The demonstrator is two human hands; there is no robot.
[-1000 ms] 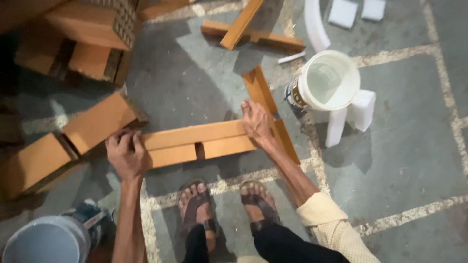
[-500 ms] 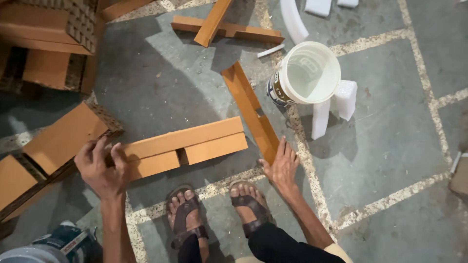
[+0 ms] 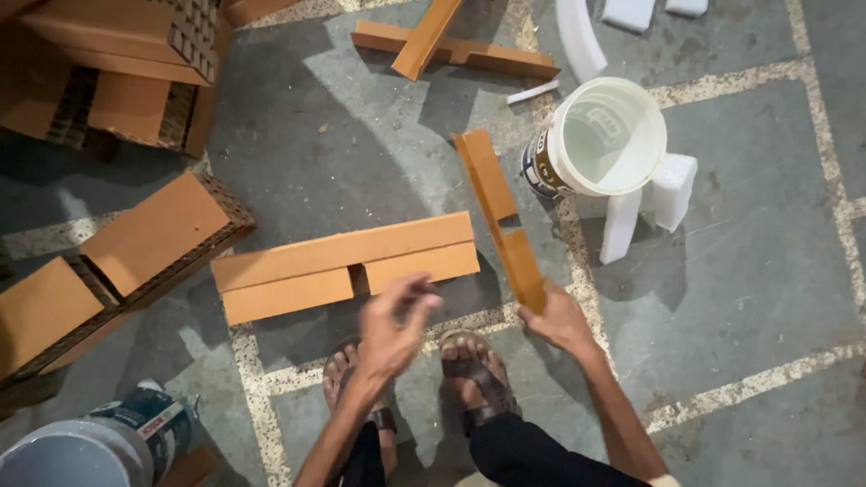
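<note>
Now, right hand [image 3: 557, 321]: fingers pinching the near end of the long cardboard angle strip [image 3: 498, 216], which runs away from them across the floor [image 3: 361, 135].
Left hand [image 3: 394, 326]: blurred in the air, fingers loosely curled and holding nothing.
Flat cardboard pieces [image 3: 347, 266]: on the floor just beyond my left fingers.
White bucket [image 3: 603, 137]: beyond my right fingers, just beside the strip's far end.
Sandalled feet [image 3: 469, 379]: below both hands.
</note>
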